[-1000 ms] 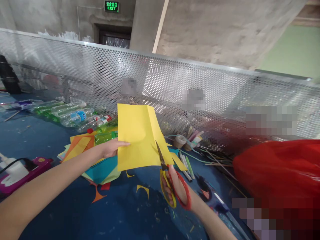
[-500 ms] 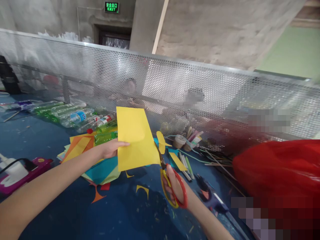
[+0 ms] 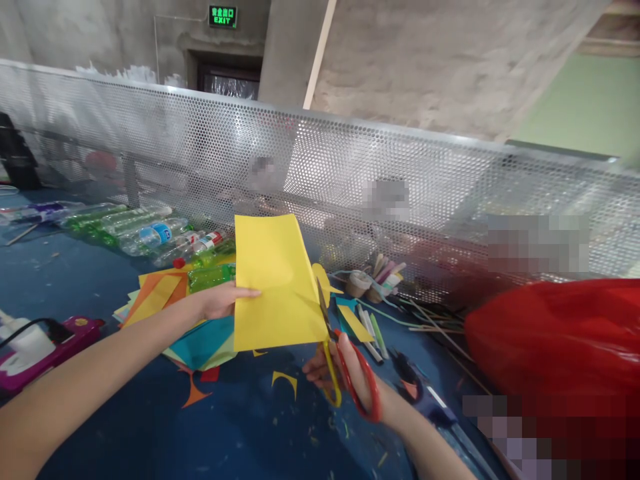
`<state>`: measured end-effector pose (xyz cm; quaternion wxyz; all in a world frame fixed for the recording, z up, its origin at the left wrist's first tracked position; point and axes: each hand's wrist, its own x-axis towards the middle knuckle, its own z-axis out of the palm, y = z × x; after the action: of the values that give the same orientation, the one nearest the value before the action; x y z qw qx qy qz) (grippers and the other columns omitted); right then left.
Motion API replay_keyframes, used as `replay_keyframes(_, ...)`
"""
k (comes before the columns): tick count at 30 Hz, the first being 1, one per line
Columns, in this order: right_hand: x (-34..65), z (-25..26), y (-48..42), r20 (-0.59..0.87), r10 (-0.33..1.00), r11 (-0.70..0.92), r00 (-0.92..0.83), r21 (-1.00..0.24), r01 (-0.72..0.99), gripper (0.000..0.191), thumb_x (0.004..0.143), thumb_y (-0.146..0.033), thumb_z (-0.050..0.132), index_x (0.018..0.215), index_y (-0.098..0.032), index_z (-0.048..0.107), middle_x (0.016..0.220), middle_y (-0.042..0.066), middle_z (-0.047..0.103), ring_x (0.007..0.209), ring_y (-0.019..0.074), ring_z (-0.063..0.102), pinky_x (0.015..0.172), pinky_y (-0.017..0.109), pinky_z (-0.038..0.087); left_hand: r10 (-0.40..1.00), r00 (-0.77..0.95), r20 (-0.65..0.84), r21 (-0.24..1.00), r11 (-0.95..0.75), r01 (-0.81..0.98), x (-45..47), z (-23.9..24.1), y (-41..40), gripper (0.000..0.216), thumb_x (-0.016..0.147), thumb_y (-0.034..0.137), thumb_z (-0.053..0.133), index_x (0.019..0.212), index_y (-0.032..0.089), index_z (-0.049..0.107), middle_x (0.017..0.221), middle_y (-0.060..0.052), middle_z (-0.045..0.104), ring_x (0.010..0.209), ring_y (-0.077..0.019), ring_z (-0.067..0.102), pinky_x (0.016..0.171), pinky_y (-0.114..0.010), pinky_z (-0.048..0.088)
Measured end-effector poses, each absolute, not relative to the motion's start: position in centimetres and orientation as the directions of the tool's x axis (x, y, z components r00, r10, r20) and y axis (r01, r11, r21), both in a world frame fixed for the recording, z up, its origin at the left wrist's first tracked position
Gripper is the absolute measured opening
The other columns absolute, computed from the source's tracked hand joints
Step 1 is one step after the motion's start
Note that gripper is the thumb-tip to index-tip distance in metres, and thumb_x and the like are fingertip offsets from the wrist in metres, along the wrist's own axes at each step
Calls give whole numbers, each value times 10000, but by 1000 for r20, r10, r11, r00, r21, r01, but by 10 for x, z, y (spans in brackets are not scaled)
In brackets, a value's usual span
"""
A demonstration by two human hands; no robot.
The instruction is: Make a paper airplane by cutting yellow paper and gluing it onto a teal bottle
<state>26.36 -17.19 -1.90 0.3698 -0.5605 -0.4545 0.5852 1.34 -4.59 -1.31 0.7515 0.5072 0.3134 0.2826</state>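
Though beyond scissors (image 3: 331, 333), legible "EXIT" sign (image 3: 223, 17)

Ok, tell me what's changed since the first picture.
The right side of the yellow sheet has swung back, nearly out of sight, uncovering a yellow cutout behind. The sheet's lower edge sits slightly lower. The right hand has spread its fingers leftward, still holding the scissors. Nothing was let go: the left hand keeps the sheet. The bottles stayed put.

You have one left hand (image 3: 220, 301), one right hand (image 3: 357, 371), one pair of scissors (image 3: 330, 329), one exit sign (image 3: 223, 17), one red bag (image 3: 555, 337) and one magenta power strip (image 3: 75, 339). Your bottles (image 3: 156, 233) overlap too much to count.
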Motion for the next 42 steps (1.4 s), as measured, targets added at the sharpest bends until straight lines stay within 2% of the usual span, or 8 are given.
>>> replay_keyframes(5,262,-20,-171,-291,950,-289,-110,-957,31,629,623,-817,481,709,-196,529,793,95,693,769,226,660,785,367,500,715,685,-142,948,298,-115,14,-15,-47,389,680,288,742,1051,199,670,1206,-91,633,1153,-313,543,958,-421,421)
replay_keyframes(9,264,-20,-170,-301,945,-300,-126,-954,33,617,667,-806,443,708,-198,543,810,93,696,780,224,665,781,361,499,708,691,-146,951,293,-99,14,-16,-46,460,651,312,774,1066,150,661,1205,-138,626,1129,-322,558,938,-429,439)
replay_keyframes(14,274,-15,-172,-415,895,-401,-161,-909,112,676,728,-806,345,704,-179,597,786,107,707,755,228,678,771,379,507,749,641,-169,968,248,-34,10,-14,-44,466,683,317,759,1103,149,646,1248,-142,597,1133,-332,556,915,-420,461)
replay_keyframes(20,280,2,-180,-517,813,-495,-267,-856,149,753,776,-796,211,657,-161,598,769,153,709,732,240,691,721,359,518,665,738,-115,983,181,-10,1,-11,-43,481,747,317,706,1200,195,603,1274,-121,581,1126,-313,568,922,-422,454)
replay_keyframes(24,278,-1,-180,-479,818,-464,-318,-877,127,748,796,-777,194,664,-170,611,775,132,714,768,240,688,766,372,515,633,760,-145,973,233,-8,-1,-13,-41,416,757,297,692,1154,185,633,1206,-118,629,1083,-296,597,892,-405,471)
replay_keyframes(29,271,-17,-177,-347,878,-341,-328,-937,79,771,773,-800,210,721,-163,642,857,121,709,837,231,671,835,382,498,681,708,-186,948,313,-52,2,-19,-38,332,708,283,724,1014,160,692,1064,-105,699,1000,-268,635,882,-382,470)
replay_keyframes(35,259,-27,-174,-269,938,-277,-220,-961,-5,703,669,-850,362,712,-193,610,827,107,702,798,238,657,800,378,497,663,721,-200,943,331,-43,5,-19,-42,340,682,289,748,1000,182,698,1082,-112,691,1024,-287,623,912,-407,445)
replay_keyframes(42,257,-30,-173,-266,948,-262,-176,-964,48,748,657,-867,344,674,-193,667,797,118,705,772,260,644,778,391,499,635,755,-164,956,290,-36,7,-14,-46,396,687,266,753,1062,172,670,1142,-111,665,1071,-270,601,951,-403,419)
